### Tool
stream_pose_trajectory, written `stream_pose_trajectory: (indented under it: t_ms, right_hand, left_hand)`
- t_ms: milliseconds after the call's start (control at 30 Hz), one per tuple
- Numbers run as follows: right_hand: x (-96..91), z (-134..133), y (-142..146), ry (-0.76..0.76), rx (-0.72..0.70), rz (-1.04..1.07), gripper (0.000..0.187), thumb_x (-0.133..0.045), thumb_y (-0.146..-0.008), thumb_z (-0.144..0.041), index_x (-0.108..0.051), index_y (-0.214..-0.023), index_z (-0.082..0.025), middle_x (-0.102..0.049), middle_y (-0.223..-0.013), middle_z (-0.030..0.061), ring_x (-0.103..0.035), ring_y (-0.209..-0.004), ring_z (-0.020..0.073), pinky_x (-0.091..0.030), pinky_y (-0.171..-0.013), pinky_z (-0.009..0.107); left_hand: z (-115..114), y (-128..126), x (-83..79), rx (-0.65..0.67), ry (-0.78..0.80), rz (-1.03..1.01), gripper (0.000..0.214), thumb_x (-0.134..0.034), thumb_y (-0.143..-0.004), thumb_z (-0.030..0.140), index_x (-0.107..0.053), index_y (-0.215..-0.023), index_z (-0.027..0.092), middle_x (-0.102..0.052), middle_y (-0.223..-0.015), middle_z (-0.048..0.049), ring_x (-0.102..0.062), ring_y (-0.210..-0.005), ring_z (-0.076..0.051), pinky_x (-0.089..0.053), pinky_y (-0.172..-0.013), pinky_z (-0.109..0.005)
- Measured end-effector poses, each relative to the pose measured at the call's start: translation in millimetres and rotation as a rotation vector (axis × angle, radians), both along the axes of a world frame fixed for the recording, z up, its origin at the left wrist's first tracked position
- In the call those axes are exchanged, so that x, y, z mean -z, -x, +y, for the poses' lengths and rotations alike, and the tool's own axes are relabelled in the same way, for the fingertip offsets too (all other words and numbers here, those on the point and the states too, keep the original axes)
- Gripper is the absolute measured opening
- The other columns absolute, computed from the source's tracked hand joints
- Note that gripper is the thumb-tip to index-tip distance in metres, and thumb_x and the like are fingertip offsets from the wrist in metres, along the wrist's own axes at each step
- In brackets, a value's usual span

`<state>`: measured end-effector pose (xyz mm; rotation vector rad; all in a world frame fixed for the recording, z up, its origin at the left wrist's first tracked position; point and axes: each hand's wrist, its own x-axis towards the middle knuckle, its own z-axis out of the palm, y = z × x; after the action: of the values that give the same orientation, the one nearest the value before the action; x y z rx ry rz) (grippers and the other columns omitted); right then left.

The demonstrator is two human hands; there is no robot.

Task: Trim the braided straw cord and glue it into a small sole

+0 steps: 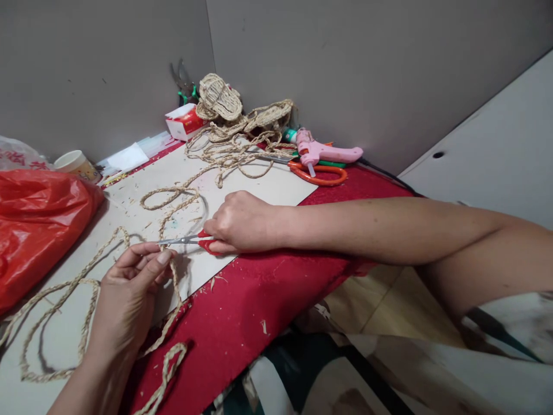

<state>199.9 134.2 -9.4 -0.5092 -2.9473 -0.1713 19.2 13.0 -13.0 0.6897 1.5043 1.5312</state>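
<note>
Braided cord point(175, 281) crossed by blades of red-handled scissors point(189, 240). Risk: fingertip of left hand point(126, 288) could be nicked, as blade tips sit close by index finger; snagged strands or loosened braid possible if cord is slack at blades. Cord apparently pinched between left thumb and fingers, loops spread left of hand, tail laid nearer body on red-covered desk point(254, 311). Scissors gripped by handles in right hand point(242, 222), just right of cord. Farther back, beyond hands: cord coil point(219, 98) and pink glue gun point(330, 153).
</note>
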Motion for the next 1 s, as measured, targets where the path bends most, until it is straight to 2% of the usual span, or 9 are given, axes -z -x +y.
stream_pose_trajectory:
  t_ms: [167, 333, 500, 800, 1000]
  right_hand:
    - [0.1, 3.1, -0.2, 0.037, -0.005, 0.020, 0.034, -0.044, -0.091, -0.037, -0.069, -0.083, -0.015, -0.070, -0.072, 0.0074, -0.061, -0.067, 0.0186, -0.017, -0.054, 0.029]
    - [-0.6, 3.3, -0.9, 0.061, 0.031, 0.041, 0.039, -0.044, -0.088, -0.045, -0.070, -0.085, -0.016, -0.069, -0.072, 0.0077, -0.060, -0.063, 0.0180, -0.016, -0.053, 0.028]
    - [0.7, 2.2, -1.0, 0.027, -0.019, 0.079, 0.043, -0.048, -0.084, -0.051, -0.069, -0.086, -0.014, -0.069, -0.072, 0.0082, -0.061, -0.066, 0.0202, -0.017, -0.054, 0.028]
    - [4.1, 4.6, -1.1, 0.035, -0.060, 0.058, 0.034, -0.046, -0.090, -0.039, -0.069, -0.086, -0.015, -0.069, -0.071, 0.0070, -0.059, -0.065, 0.0173, -0.017, -0.055, 0.029]
    - [3.0, 7.8, -1.2, 0.055, -0.013, 0.088, 0.036, -0.044, -0.089, -0.040, -0.070, -0.085, -0.015, -0.069, -0.071, 0.0072, -0.056, -0.059, 0.0152, -0.015, -0.054, 0.028]
  left_hand:
    - [-0.8, 1.3, -0.5, 0.004, 0.004, -0.004, 0.032, -0.088, -0.053, 0.018, -0.070, -0.080, 0.016, -0.067, -0.070, 0.0001, -0.057, -0.055, -0.005, -0.046, -0.053, -0.009]
    - [-1.4, 2.3, -2.9, 0.029, 0.003, -0.015, 0.031, -0.087, -0.054, 0.016, -0.069, -0.079, 0.015, -0.064, -0.066, 0.0014, -0.055, -0.053, -0.004, -0.045, -0.051, -0.009]
    - [-1.5, 2.4, -2.4, 0.040, -0.005, -0.050, 0.031, -0.087, -0.055, 0.015, -0.070, -0.082, 0.015, -0.065, -0.069, 0.0017, -0.057, -0.055, -0.004, -0.047, -0.054, -0.009]
    - [-1.2, 0.5, -4.4, 0.032, 0.015, -0.046, 0.030, -0.088, -0.053, 0.016, -0.069, -0.077, 0.016, -0.062, -0.063, 0.0030, -0.054, -0.052, -0.004, -0.045, -0.051, -0.009]
    - [-2.8, 3.0, -1.3, 0.003, 0.021, 0.077, 0.030, -0.086, -0.057, 0.022, -0.067, -0.080, 0.018, -0.058, -0.062, 0.0041, -0.051, -0.053, -0.004, -0.040, -0.050, -0.010]
